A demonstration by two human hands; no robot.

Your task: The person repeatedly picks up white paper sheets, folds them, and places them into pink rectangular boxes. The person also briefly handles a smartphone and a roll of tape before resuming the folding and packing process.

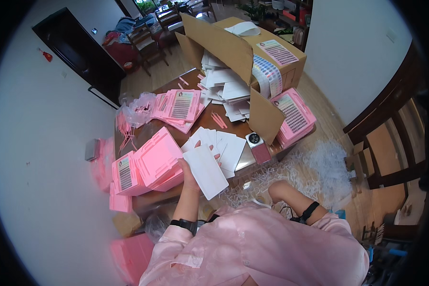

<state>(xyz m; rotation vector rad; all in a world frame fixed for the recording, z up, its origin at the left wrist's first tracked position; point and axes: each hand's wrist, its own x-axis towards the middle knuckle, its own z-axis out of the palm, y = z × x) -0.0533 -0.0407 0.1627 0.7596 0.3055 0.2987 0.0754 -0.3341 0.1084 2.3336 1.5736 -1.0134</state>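
Note:
My left hand (188, 174) holds a white rectangular card (206, 172) above the near edge of the brown table (176, 193). Its thumb lies along the card's left side, and fingertips show past the upper right edge. Just beyond, more white cards (229, 150) lie fanned out. Left of this hand stand stacked pink plastic cases (159, 159), one with a printed sheet of dark lash-like rows. My right hand (279, 190) is low at the table's near side, over the floor; its fingers are hidden, and nothing shows in it.
An open cardboard box (217, 40) spills white cards at the back. Labelled pink cases (293, 119) stack beside it; others (181, 105) lie at the table's left near a clear bag (140, 107). Pink sticks (219, 120) and a round-dialled device (254, 138) lie between. Shredded packing (326, 167) covers floor.

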